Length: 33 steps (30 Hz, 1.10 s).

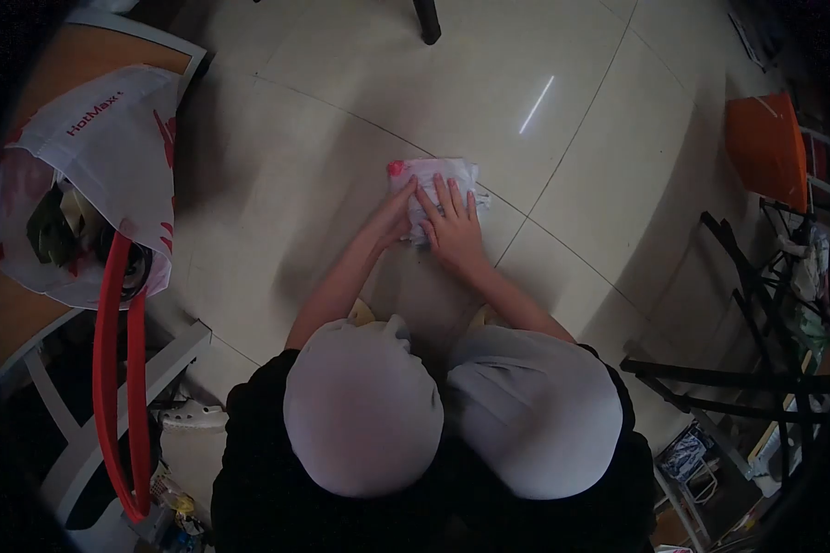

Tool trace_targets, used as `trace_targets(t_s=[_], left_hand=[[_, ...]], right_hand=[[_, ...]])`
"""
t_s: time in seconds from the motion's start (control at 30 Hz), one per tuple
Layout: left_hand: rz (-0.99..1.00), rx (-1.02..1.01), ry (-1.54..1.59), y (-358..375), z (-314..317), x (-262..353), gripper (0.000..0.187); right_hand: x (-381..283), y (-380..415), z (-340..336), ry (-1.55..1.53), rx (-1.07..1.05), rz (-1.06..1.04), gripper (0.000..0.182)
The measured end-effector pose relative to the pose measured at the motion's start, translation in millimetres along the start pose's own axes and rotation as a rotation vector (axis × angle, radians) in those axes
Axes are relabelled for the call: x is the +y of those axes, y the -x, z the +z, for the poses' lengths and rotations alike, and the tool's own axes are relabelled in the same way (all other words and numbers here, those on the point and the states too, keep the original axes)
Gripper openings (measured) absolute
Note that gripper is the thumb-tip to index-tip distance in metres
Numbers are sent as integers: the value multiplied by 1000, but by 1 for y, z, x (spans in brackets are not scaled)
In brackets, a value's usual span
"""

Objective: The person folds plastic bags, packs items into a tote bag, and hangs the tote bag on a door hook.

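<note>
On the tiled floor lies a folded white plastic bag [447,169] with red and pink patches, a compact flat bundle with loose ends at its right side. My right hand [454,229] presses flat on top of it, fingers stretched out and spread. Along the left edge, my left hand [394,217] grips the bundle, its fingers close together and partly hidden against the plastic. Both hands are side by side, between and beyond my knees in grey trousers [364,410].
At left, a large white bag [92,124] with red handles [111,369] holds several items on a wooden surface. A pale clog [194,417] lies below it. To the right stand an orange box [765,147] and a black metal frame [738,373]. A dark furniture leg [427,23] is ahead.
</note>
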<state>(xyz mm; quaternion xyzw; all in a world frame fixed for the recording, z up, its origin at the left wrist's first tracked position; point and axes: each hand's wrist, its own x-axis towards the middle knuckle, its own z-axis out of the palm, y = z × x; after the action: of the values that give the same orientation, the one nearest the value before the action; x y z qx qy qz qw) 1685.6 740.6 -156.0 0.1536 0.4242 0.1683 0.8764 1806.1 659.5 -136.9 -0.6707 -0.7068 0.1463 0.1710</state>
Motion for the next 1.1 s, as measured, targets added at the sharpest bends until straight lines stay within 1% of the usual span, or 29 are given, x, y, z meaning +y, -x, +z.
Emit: trace_targets(t_s=[0.03, 0.07, 0.13, 0.17, 0.2, 0.23, 0.27, 0.33, 0.37, 0.43, 0.57, 0.63, 0.67, 0.73, 0.77, 0.83, 0.87, 0.93, 1.1], left_hand=[[54, -22, 4, -8, -8, -6, 44], [53, -20, 4, -16, -17, -10, 44], [155, 274, -589, -17, -17, -6, 38], [153, 276, -587, -15, -14, -12, 38], [560, 475, -826, 9, 19, -6, 41], [978, 671, -1050, 24, 37, -5, 44], [975, 672, -1052, 26, 37, -8, 44], [1108, 325, -1745, 26, 34, -10, 55], [1101, 323, -1746, 19, 29, -13, 55], [782, 292, -1832, 1, 20, -16, 61], [774, 294, -1715, -6, 6, -15, 63], [755, 296, -1737, -9, 2, -12, 65], [756, 298, -1737, -10, 2, -11, 65], [792, 309, -1736, -9, 2, -11, 63], [787, 311, -1734, -8, 2, -12, 63], [749, 397, -1925, -8, 0, -10, 62], [749, 400, -1922, -8, 0, -10, 62], [767, 456, -2005, -6, -2, -10, 59], [801, 422, -1934, -4, -3, -7, 59]], right_hand=[[2, -1, 3, 29, -4, -9, 55], [3, -2, 6, 27, -5, -9, 55], [4, -5, 8, -5, -6, 26, 55], [5, -6, 9, -6, -9, 26, 55], [6, -7, 10, 13, -28, 28, 55], [7, -7, 11, 31, -47, 32, 55], [8, -6, 13, 28, -48, 33, 55], [10, -3, 19, 35, -84, 30, 55], [11, -3, 23, 31, -88, 33, 55], [11, -5, 28, 55, -55, 56, 53], [11, -7, 26, 50, -108, 90, 51], [11, -9, 27, 19, -67, 116, 58], [11, -11, 27, 19, -66, 115, 58], [12, -12, 25, -220, 30, 185, 61], [12, -10, 24, -221, 25, 185, 61], [12, -12, 19, -136, -7, 191, 69], [12, -12, 16, -134, -9, 189, 69], [10, -12, 10, -6, -50, 194, 73], [15, -8, 7, 50, -22, 168, 77]])
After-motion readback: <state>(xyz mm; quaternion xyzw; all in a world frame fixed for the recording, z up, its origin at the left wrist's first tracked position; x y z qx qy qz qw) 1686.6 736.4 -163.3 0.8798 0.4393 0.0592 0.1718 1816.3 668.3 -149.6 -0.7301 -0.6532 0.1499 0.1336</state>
